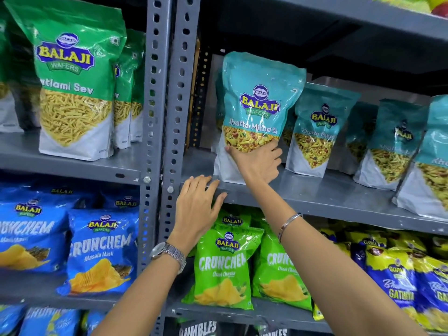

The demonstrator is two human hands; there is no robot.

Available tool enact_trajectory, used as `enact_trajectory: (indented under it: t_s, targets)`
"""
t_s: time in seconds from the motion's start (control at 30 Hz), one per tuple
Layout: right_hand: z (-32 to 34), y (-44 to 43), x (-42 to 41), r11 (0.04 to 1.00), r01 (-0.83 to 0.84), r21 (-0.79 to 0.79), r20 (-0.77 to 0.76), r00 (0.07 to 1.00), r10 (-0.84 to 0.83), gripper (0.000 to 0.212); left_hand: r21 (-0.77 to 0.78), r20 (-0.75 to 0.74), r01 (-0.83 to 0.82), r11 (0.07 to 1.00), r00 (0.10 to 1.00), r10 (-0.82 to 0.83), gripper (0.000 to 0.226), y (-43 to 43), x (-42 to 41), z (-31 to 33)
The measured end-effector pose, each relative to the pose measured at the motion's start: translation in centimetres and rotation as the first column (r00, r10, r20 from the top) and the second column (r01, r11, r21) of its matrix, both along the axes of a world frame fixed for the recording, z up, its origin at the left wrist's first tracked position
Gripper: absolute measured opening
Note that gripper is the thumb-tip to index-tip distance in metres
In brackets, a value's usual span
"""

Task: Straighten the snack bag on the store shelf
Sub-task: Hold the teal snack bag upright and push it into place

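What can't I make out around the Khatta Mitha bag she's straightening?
- Head view: lower front of the teal Khatta Mitha bag is covered by the right hand, so the grip is unclear.
- Bags behind it: hidden by it.
- Rightmost teal bag: cut by the frame edge.
- Left hand rests on the shelf edge.

The teal-and-white snack bag [254, 112] with a blue-and-yellow logo stands on the grey shelf [315, 197], near green-and-white bags [75, 93] at its left end, above blue bags [101, 253], lime-green bags [223, 267] and blue-and-yellow bags [392, 275].
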State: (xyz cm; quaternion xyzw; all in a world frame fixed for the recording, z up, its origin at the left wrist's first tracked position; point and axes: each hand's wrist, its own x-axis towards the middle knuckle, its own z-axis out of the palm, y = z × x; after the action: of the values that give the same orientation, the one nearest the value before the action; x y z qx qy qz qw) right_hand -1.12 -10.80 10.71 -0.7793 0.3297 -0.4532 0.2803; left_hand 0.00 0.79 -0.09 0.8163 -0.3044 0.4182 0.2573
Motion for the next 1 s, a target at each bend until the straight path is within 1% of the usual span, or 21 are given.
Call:
enact_trajectory:
  t_s: [0.33,1.0]
  targets:
    - [0.0,0.7,-1.7,1.000,0.028,-0.010,0.014,1.000,-0.028,0.121,-0.021,0.013,0.015,1.000,1.000,-0.015,0.032,0.0,0.1,0.0]
    - [-0.3,0.7,-2.0,0.999,0.032,-0.032,0.009,0.999,-0.032,0.119,-0.021,0.046,0.013,1.000,0.999,-0.012,0.033,-0.1,0.5,-0.4]
